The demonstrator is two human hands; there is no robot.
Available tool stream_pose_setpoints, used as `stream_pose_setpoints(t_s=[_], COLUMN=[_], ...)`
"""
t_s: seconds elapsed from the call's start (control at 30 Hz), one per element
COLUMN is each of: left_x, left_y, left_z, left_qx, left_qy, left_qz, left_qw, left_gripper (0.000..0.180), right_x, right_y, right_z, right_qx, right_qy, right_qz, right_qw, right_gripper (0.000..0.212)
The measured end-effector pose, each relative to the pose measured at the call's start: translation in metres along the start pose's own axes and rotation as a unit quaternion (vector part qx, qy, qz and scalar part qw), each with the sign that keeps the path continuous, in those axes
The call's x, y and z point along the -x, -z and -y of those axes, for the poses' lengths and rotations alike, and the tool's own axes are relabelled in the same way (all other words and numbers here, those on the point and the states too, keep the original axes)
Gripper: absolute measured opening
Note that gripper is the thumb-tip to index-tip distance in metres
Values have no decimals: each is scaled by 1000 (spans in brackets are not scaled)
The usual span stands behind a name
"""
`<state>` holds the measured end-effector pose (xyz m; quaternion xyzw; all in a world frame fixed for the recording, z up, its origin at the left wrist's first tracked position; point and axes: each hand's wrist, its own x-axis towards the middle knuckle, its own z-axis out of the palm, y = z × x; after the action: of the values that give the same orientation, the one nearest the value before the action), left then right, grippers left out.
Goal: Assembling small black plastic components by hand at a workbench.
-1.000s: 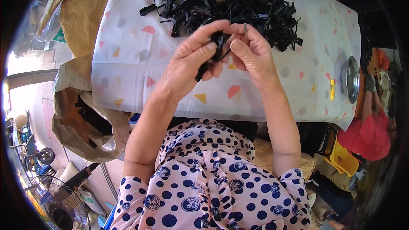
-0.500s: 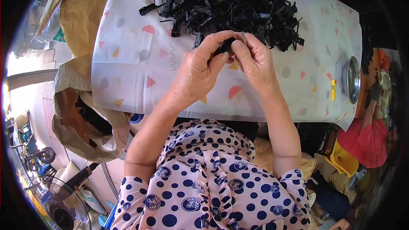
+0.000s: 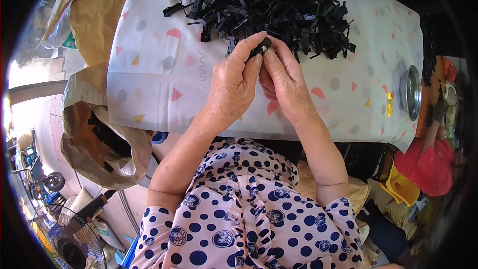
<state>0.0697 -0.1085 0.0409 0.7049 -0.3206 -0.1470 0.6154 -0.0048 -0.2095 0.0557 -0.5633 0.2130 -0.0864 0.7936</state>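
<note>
Both of my hands meet over the patterned tablecloth, at the near edge of a heap of black plastic parts. Between thumb and fingers, my left hand grips a small black plastic part, mostly covered by the fingers. My right hand is closed in a pinch at the same part, its thumb beside a small shiny metal piece at the part's end. The right hand's other fingers curl underneath, and what they enclose is hidden.
A metal bowl and a small yellow object sit at the table's right side. Left of the table stands an open paper sack with black parts inside. A fan is at lower left. Another person in red works at far right.
My right hand has shifted slightly left and its fingers have curled under. The thin metal strip that stuck up from its fingers now shows as a small shiny bit against the black part.
</note>
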Motion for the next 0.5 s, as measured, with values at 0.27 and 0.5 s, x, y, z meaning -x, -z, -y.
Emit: stream_pose_setpoints(t_s=[0.27,0.5], left_x=[6,8], left_y=[-1,11], left_z=[2,8], left_qx=[-8,-102], left_qy=[-14,-80], left_qz=[-42,-61], left_qw=[999,990], left_gripper=[32,32], right_x=[-2,-6], right_y=[-10,-14], right_z=[-7,-3], right_qx=[-18,23], right_qy=[0,-39], right_qz=[-15,14], right_qw=[1000,999], right_gripper=[31,25])
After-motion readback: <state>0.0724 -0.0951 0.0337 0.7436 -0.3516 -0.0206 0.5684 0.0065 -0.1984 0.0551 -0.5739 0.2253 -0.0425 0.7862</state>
